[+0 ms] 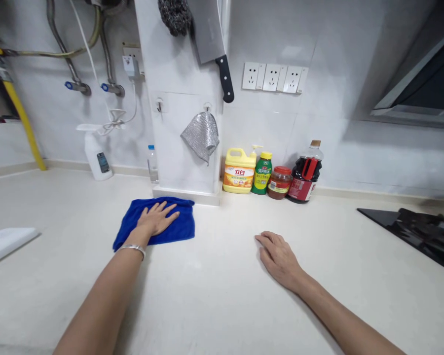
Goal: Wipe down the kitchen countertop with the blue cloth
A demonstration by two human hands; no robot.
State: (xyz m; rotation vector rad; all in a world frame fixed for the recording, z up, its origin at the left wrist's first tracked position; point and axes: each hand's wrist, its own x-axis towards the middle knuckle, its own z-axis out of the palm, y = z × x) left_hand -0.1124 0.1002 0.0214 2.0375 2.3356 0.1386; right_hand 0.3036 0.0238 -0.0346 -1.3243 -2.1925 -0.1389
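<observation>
A blue cloth (177,224) lies flat on the pale counter (214,296), close to the base of a white tiled pillar. My left hand (156,218) rests palm down on the cloth with its fingers stretched out and spread. A silver bangle circles that wrist. My right hand (277,256) lies on the bare counter to the right, fingers loosely curled downward, holding nothing.
Against the back wall stand a yellow detergent jug (239,171), a green bottle (262,173), a red-lidded jar (279,182) and a dark sauce bottle (305,172). A cleaver (210,34) and grey cloth (201,135) hang on the pillar. A black hob (422,231) lies right, a white spray bottle (96,155) left.
</observation>
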